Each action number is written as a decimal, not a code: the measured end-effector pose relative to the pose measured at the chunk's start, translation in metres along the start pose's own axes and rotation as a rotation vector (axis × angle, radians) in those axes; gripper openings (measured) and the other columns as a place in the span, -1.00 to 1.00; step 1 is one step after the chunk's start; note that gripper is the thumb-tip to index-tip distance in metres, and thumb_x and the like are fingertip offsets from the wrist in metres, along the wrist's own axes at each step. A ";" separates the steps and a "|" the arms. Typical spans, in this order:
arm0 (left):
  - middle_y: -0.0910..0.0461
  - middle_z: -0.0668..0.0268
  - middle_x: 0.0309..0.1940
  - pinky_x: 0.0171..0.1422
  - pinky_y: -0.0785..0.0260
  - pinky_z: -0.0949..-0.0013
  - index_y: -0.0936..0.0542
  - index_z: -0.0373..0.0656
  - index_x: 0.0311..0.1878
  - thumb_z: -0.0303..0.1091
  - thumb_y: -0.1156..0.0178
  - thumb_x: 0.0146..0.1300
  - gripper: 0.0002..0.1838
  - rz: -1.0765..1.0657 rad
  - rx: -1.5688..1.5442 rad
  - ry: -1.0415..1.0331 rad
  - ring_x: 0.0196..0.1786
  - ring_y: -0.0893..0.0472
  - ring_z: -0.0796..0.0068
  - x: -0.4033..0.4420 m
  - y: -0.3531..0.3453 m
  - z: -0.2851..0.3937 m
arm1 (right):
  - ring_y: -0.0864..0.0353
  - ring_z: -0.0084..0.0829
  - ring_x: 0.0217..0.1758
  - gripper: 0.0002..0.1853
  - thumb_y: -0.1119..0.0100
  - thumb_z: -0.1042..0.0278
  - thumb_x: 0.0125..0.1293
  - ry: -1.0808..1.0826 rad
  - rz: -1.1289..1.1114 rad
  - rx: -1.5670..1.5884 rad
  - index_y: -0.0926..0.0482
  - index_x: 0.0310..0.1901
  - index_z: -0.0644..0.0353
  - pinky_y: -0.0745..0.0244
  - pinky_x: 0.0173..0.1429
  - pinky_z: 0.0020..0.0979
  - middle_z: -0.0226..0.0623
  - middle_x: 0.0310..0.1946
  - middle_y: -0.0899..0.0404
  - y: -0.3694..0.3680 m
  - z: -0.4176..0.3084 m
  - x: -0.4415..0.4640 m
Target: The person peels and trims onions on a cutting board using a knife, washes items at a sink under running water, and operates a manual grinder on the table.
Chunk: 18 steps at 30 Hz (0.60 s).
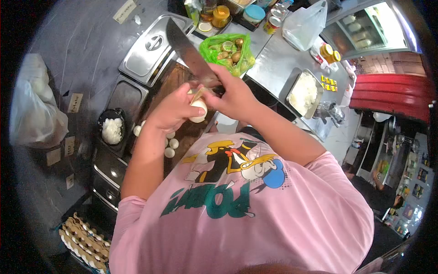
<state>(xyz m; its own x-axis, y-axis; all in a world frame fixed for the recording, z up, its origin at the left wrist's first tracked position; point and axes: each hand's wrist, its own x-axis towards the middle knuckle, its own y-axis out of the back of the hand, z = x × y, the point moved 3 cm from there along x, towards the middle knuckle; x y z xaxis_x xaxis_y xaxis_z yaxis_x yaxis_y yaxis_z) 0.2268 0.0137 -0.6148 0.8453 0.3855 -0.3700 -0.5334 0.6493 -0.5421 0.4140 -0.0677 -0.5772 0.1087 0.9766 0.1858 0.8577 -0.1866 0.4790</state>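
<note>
My left hand (171, 109) is closed around a white peeled onion (199, 112), with a strip of pale brown skin lifted at its top. In my right hand (235, 93) is a large knife (187, 50), its broad blade pointing up and away to the left. The right thumb presses at the onion's top, next to the loose skin. Below both hands lies a brown wooden cutting board (187, 132). Several small white onions (171, 145) rest on it beside my left forearm, partly hidden by it.
A green plastic bag (219, 43) with brown and green produce stands beyond my hands. Left are a lidded steel pan (150, 45) and a black bowl (112, 130) of chopped white food. A tray (305, 93) of white food sits right; egg trays (84, 242) lie lower left.
</note>
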 end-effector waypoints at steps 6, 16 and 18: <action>-0.76 0.16 0.10 0.24 -0.64 0.30 -0.50 -0.20 0.44 -0.35 -0.42 0.47 -0.46 0.027 0.037 0.135 0.12 -0.79 0.36 0.006 0.009 -0.005 | -0.86 -0.20 0.23 -0.20 -0.52 0.33 0.42 -0.072 0.104 -0.075 -0.32 0.60 0.17 -0.71 0.29 -0.20 -0.08 0.17 -0.80 0.016 0.015 0.007; -0.83 0.17 -0.01 0.07 -0.69 0.33 -0.61 -0.22 0.31 -0.34 -0.41 0.51 -0.61 0.031 0.086 0.177 -0.04 -0.82 0.38 0.005 0.030 -0.032 | -0.88 -0.08 0.17 -0.30 -0.52 0.27 0.43 -0.131 0.190 -0.127 -0.41 0.51 0.09 -0.71 0.18 -0.17 -0.11 0.07 -0.88 0.022 0.019 0.012; -0.83 0.21 -0.04 0.04 -0.66 0.37 -0.66 -0.22 0.24 -0.32 -0.44 0.49 -0.65 0.015 0.159 0.197 -0.05 -0.81 0.43 0.005 0.033 -0.036 | -0.88 -0.06 0.17 -0.31 -0.52 0.25 0.43 -0.111 0.193 -0.118 -0.42 0.51 0.10 -0.72 0.18 -0.15 -0.10 0.08 -0.87 0.022 0.025 0.016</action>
<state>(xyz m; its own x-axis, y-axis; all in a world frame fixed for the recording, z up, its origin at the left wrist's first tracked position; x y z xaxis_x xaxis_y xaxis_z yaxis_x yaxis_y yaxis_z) 0.2121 0.0135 -0.6615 0.8068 0.2710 -0.5251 -0.5210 0.7453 -0.4159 0.4474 -0.0537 -0.5847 0.3250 0.9263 0.1908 0.7519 -0.3754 0.5420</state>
